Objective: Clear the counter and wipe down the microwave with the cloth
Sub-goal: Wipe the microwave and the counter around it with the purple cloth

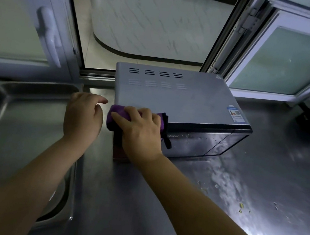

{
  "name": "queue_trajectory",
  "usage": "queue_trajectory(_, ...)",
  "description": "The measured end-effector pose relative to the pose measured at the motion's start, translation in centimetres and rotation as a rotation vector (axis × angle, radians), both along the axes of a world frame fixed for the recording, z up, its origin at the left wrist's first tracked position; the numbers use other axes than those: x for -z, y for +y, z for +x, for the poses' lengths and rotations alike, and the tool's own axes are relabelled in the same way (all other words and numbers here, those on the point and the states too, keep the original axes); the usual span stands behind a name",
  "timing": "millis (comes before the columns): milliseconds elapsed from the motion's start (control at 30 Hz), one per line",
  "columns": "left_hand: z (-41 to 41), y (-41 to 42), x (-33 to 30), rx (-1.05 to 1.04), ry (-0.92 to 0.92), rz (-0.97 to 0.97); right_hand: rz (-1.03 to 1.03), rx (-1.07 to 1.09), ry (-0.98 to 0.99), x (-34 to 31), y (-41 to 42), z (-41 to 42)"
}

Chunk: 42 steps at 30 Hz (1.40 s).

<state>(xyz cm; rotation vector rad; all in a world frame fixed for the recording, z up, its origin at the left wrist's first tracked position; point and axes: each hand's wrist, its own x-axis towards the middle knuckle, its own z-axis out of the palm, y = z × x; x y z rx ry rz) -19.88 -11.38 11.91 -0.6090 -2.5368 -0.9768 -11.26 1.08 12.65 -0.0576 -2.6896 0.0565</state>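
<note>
Your right hand (pixel 140 131) presses the folded purple cloth (pixel 119 112), fingers curled over it, onto the microwave (pixel 182 99)'s front top corner to scrub, while your left hand (pixel 83 115) hovers loosely spread beside it.

We read "Haier" on the microwave (pixel 181 105) front, just right of the right hand's fingers (pixel 146 114); the sticker (pixel 235 114) farther right is too small to read.
</note>
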Motion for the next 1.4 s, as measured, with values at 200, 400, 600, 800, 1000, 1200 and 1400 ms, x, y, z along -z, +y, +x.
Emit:
queue_trajectory(200,2.0,3.2,-0.3,0.026,0.023,-0.028,-0.048,0.119,0.025,0.4,5.9,2.1)
queue_trajectory(400,5.3,9.1,-0.7,0.081,0.078,-0.075,-0.075,0.252,0.062,0.4,15.0,5.3)
queue_trajectory(600,8.9,14.8,-1.1,0.176,0.118,-0.072,-0.114,0.294,0.033,0.2,21.8,7.7)
queue_trajectory(800,11.2,17.2,-0.6,0.179,0.112,-0.071,-0.133,0.298,0.024,0.2,26.7,9.6)
queue_trajectory(1000,12.8,17.5,-0.8,0.180,0.117,-0.066,-0.289,0.259,-0.095,-1.2,30.5,11.2)
queue_trajectory(1200,14.0,16.9,-2.4,0.170,0.106,-0.033,-0.910,0.144,-0.026,-5.8,26.8,12.2)
queue_trajectory(1400,16.2,15.3,-4.9,0.264,-0.266,0.171,-1.293,-0.132,-0.142,-8.2,17.4,11.1)
